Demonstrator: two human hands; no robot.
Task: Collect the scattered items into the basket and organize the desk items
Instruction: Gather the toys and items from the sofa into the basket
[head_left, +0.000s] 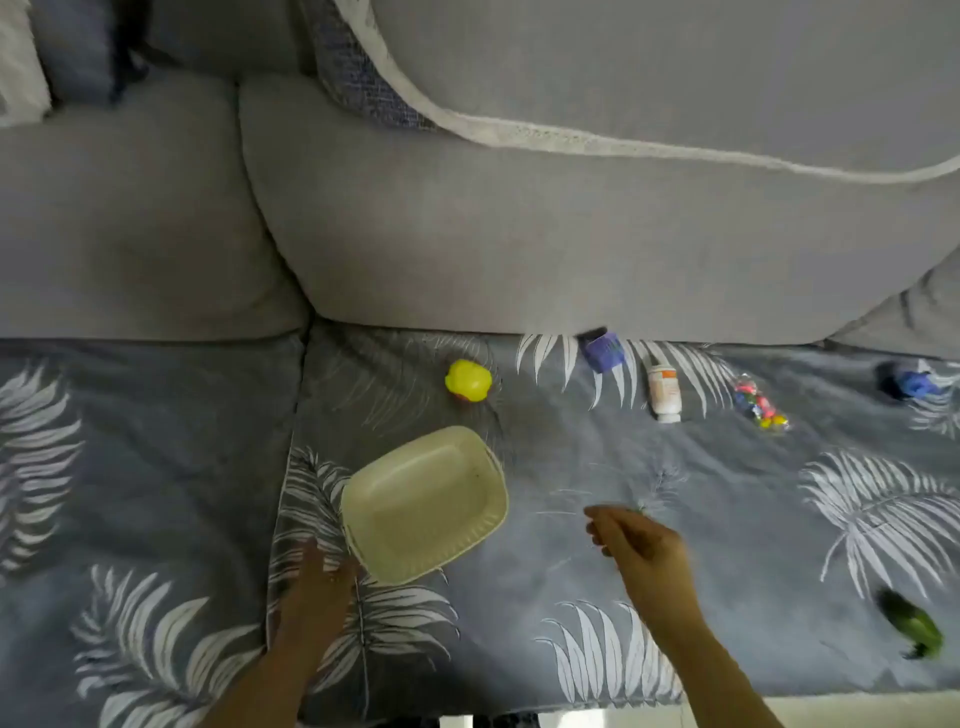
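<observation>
From the head camera, the carrying surface is a sofa seat (571, 467) covered in grey-blue cloth printed with white fern leaves, its back edge meeting the grey back cushions (519, 249) and its front edge running along the bottom of the view. A cream basket (470, 548) sits tilted near the middle of the seat, just right of the seam between two seat cushions, and nothing shows inside it. The left hand (317, 587) lies flat on the cloth with fingers straight, its fingertips just beside the basket's near left corner; whether they touch the rim is too blurred to say. The right hand (631, 535) hangs above the cloth to the right of the basket with fingers loosely curled; motion blur hides whether it pinches anything. Behind the basket, toward the back edge, is a yellow rubber duck (467, 380). Along the back edge to the right lie a purple block (603, 352), a white bottle (664, 392) on its side with an orange-marked label whose writing cannot be read, a clear packet of coloured beads (761, 402), and, near the right edge, a blue bundle (911, 382). A green object (914, 626), blurred, lies near the front right corner. Open cloth spreads between the basket and the back row, and between the right hand and the green object.
</observation>
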